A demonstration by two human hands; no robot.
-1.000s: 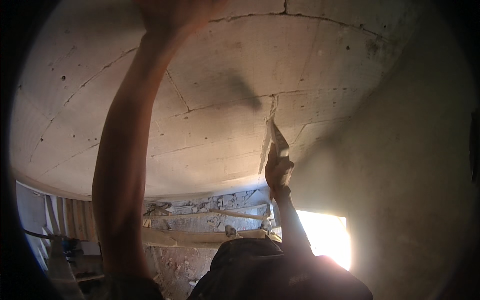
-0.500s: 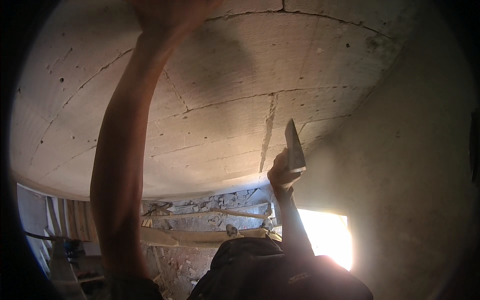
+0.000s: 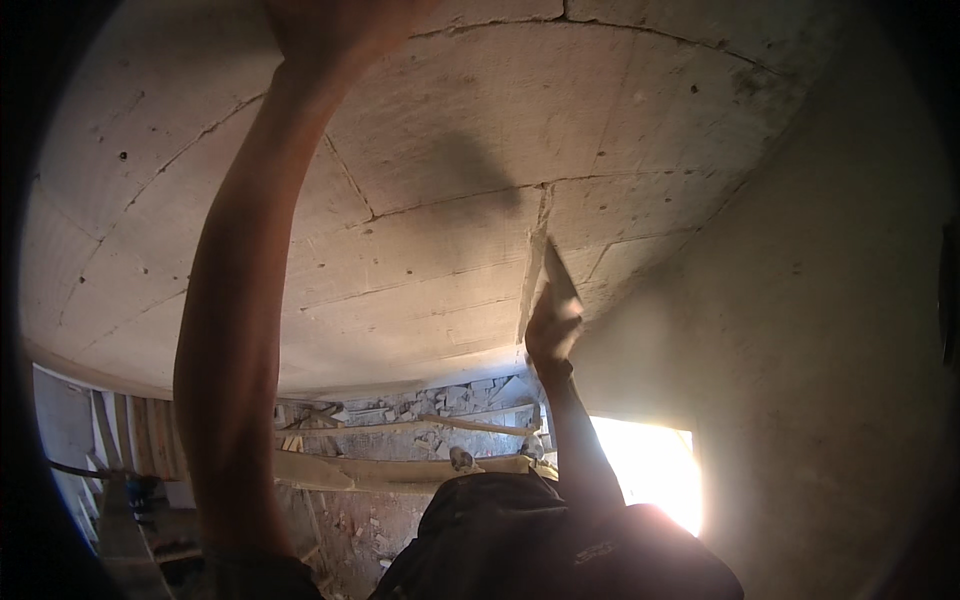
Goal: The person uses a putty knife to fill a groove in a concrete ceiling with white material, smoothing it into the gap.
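Note:
My right hand (image 3: 552, 328) is closed around a trowel-like tool (image 3: 561, 272) with a grey, tapering blade; its exact kind is hard to make out. The blade points up at the pale block wall (image 3: 430, 250), close to a rough upright joint (image 3: 535, 255). I cannot tell whether it touches the surface. Raised high on the left, my left hand (image 3: 345, 25) is cut off by the upper edge of the view. Its fingers are out of sight, so what it holds or touches is hidden.
A plain grey wall (image 3: 820, 330) rises on the right, with a bright opening (image 3: 650, 470) low in it. Below lie rubble (image 3: 450, 405), a long wooden beam (image 3: 350, 472) and several upright planks (image 3: 140, 435) at the left.
My right hand has moved slightly left and up with the tool, bringing the blade nearer the upright joint. My left arm has shifted only a little.

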